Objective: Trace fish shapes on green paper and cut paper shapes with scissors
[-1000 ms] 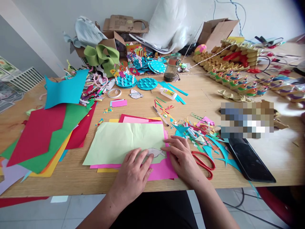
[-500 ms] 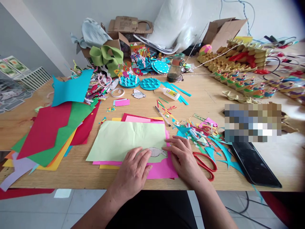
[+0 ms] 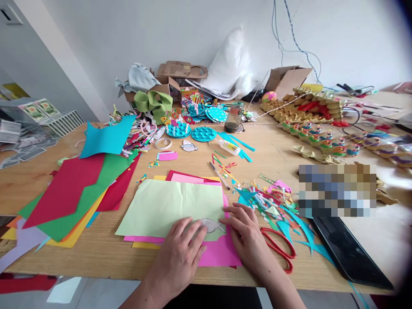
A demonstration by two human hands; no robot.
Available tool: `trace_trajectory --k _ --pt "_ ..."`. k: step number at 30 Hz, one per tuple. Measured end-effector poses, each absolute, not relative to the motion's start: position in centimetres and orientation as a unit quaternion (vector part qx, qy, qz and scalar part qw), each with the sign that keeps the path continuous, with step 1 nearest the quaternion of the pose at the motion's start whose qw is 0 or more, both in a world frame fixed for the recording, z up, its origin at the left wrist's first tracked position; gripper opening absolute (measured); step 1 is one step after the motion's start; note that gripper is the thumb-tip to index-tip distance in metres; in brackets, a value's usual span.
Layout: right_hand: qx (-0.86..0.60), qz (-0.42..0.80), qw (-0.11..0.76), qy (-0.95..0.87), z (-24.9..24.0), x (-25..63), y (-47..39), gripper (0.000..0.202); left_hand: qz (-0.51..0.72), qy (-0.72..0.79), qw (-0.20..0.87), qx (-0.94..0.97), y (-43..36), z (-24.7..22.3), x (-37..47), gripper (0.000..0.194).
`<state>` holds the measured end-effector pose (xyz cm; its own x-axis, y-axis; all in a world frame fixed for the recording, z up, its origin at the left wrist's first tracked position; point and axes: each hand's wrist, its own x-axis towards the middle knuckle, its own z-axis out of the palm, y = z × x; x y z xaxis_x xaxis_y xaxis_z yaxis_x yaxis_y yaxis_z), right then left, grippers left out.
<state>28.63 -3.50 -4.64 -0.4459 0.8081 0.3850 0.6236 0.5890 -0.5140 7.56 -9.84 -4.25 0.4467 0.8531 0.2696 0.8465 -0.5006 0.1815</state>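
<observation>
A small grey fish cutout (image 3: 211, 225) with a dark outline lies on a pale green sheet of paper (image 3: 170, 201), near its lower right corner. My left hand (image 3: 185, 249) rests flat on the sheet, its fingertips at the fish's left end. On the other side, my right hand (image 3: 246, 231) lies with fingers outstretched, their tips by the fish's tail and the sheet's right edge. Beneath the green sheet are a bright pink sheet (image 3: 219, 255) and other coloured sheets. Red-handled scissors (image 3: 283, 253) lie just right of my right hand, their blades mostly hidden.
Coloured papers (image 3: 67, 184) are piled at left. A pen (image 3: 219, 175) and glue bottle (image 3: 229, 146) lie beyond the sheets. Paper scraps (image 3: 273, 201) and a black phone (image 3: 350, 253) are at right. Behind stand blue decorated discs (image 3: 204, 134), a glass jar (image 3: 233, 118) and egg cartons (image 3: 334, 107).
The camera has tilted up, so the table sits lower in view. Both hands stay on the papers in nearly the same places, and the fish cutout remains between them.
</observation>
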Motion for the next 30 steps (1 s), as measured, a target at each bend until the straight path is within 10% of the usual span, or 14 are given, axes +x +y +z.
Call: trace_trajectory --k 30 --pt "-0.353 0.057 0.336 -0.871 -7.2 29.8 -2.0 0.018 0.152 0.563 0.016 0.812 -10.5 -3.0 9.4 0.030"
